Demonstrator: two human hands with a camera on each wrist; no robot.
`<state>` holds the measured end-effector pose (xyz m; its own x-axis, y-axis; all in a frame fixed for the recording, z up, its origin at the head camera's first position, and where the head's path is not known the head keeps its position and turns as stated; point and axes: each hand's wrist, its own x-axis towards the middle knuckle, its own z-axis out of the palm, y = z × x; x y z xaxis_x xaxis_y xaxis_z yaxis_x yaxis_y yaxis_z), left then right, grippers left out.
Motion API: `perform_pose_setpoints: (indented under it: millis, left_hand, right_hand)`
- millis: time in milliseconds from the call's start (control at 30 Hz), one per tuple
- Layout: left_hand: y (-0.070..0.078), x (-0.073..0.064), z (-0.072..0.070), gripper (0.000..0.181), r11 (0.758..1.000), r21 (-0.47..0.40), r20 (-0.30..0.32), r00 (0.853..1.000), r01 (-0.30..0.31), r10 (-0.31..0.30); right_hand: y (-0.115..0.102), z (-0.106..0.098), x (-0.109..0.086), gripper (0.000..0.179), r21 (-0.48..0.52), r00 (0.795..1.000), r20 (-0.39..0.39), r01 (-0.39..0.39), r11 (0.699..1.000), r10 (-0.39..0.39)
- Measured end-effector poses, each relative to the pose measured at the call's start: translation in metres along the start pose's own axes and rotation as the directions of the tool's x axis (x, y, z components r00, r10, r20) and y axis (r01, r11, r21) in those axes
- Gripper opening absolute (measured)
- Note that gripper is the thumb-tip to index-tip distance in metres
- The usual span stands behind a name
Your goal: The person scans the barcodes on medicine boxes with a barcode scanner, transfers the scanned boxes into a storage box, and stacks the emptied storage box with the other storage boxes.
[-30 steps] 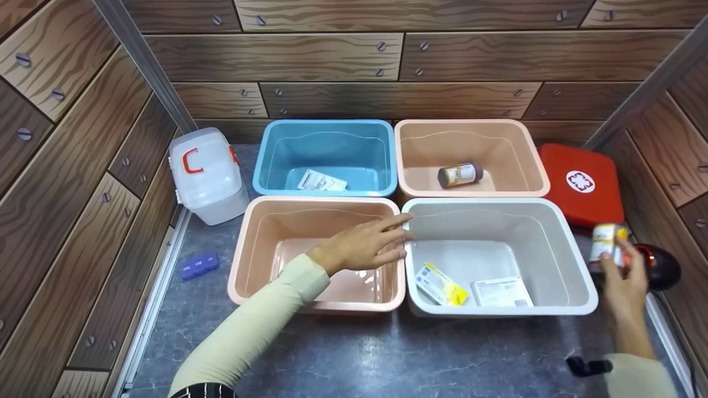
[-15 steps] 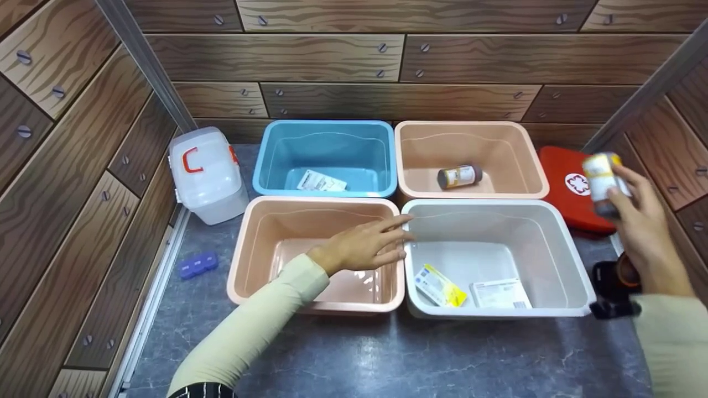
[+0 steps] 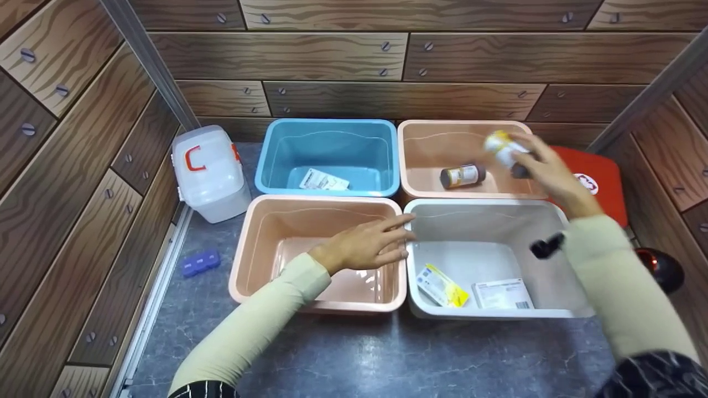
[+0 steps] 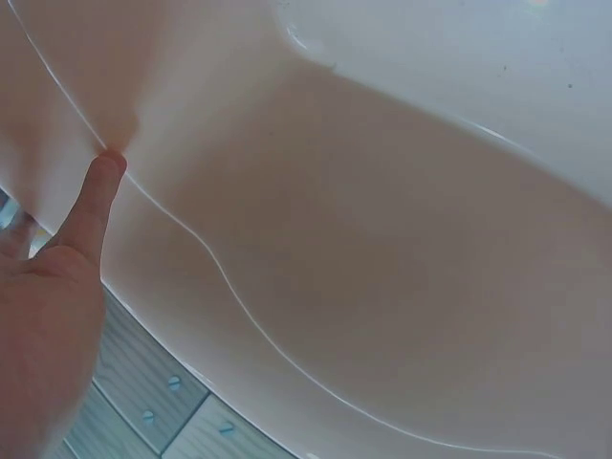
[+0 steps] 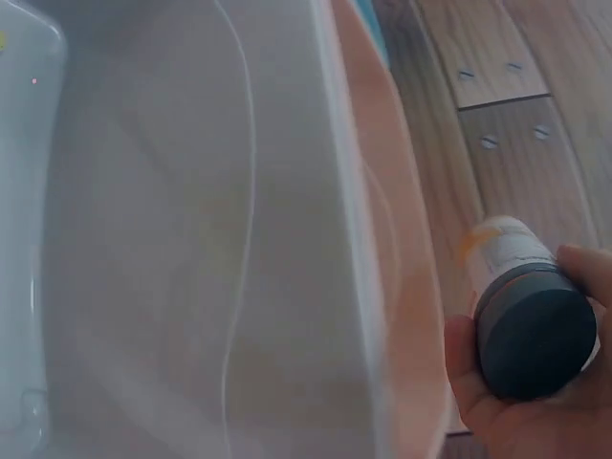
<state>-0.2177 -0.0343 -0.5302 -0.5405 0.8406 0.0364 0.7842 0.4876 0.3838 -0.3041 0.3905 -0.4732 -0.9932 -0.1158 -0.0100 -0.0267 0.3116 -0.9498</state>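
Note:
My right hand grips a pill bottle with a white and yellow label and a dark cap, above the back right orange bin. In the right wrist view the cap of this bottle faces the camera, with thumb and fingers around its sides. Another dark bottle lies on its side inside that bin. My left hand rests with extended fingers at the shared rims of the front pink bin and the white bin. The left wrist view shows one finger along the pink wall.
A blue bin at the back left holds a white box. In the white bin lie a yellow-and-white box and a white box. A clear case, purple pill organizer, red pouch and black round object stand around the sides.
My right hand has lifted the bottle from the right side, past the red pouch, and carried it left over the back right bin. The left hand has stayed in place.

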Motion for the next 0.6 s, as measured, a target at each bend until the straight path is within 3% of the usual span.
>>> perform_pose_setpoints:
  millis: [100, 233, 433, 600]
  left_hand:
    - [0.000, -0.001, 0.000, 0.050, 1.000, -0.004, -0.003, 1.000, 0.003, -0.003]
    - [0.000, 0.000, 0.000, 0.051, 1.000, -0.007, 0.004, 1.000, 0.008, -0.008]
    - [0.000, 0.001, 0.000, 0.051, 1.000, 0.009, -0.001, 1.000, -0.005, 0.005]
    - [-0.002, 0.001, 0.000, 0.050, 1.000, 0.027, -0.012, 1.000, -0.015, 0.015]
  right_hand:
    - [0.004, 0.023, 0.024, 0.054, 0.000, 0.997, 0.062, -0.054, 0.999, 0.054]
    - [0.009, 0.051, 0.046, 0.057, -0.033, 0.991, 0.069, -0.112, 0.993, 0.115]
    - [0.011, 0.081, 0.067, 0.054, -0.199, 0.973, 0.000, -0.228, 0.953, 0.233]
    - [0.008, 0.098, 0.076, 0.052, -0.198, 0.948, -0.034, -0.317, 0.927, 0.317]
